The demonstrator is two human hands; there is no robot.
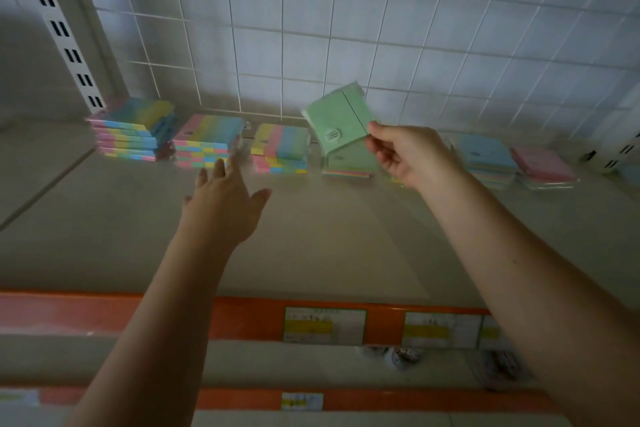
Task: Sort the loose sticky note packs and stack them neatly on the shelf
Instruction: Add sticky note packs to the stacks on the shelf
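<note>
Head view: right hand (pixel 408 156) pinches a green sticky note pack (pixel 337 118), tilted above the shelf (pixel 311 236) stacks at one o'clock; left hand (pixel 225 204), fingers spread and released, reaches toward the eleven o'clock multicolour stack (pixel 206 140).

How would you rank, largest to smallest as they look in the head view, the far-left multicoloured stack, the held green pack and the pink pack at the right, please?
1. Far-left multicoloured stack of sticky note packs.
2. Green square pack pinched by the right hand; raised nearer the camera, so this is unsure.
3. Pink square pack.
</note>
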